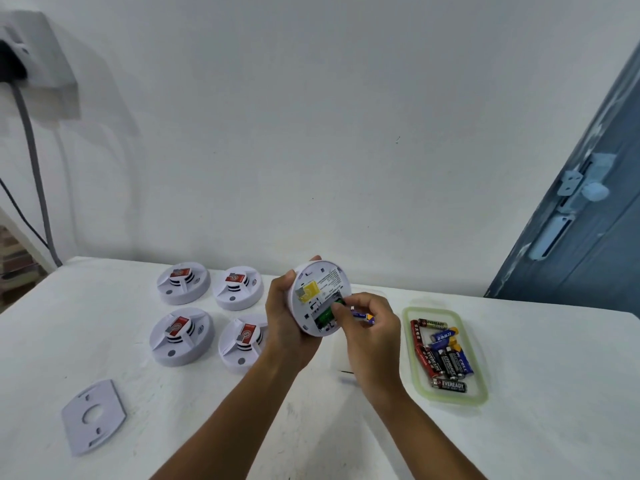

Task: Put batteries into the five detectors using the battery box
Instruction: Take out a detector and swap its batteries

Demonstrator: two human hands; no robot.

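table (519,445): white | flat plate (93,416): grey, holed, lying front left | door (588,220): blue, right | cable (33,161): grey, down left wall

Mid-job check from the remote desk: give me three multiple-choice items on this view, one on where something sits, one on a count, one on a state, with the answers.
1. Where is the battery box relative to the held detector?
A. On the table to its right
B. Behind it against the wall
C. On the table to its left

2. How many detectors rest on the table?
A. Two
B. Four
C. Five

3. What is the state of the held detector's battery bay?
A. Closed by a cover
B. Open and bare
C. Open, with a green battery in it

Answers:
1 A: the box with loose batteries lies to the right of the right hand.
2 B: four detectors sit in a two-by-two group at left; the fifth is in the left hand.
3 C: the back faces the camera, green cell in the bay, and the right fingers also hold a blue battery.
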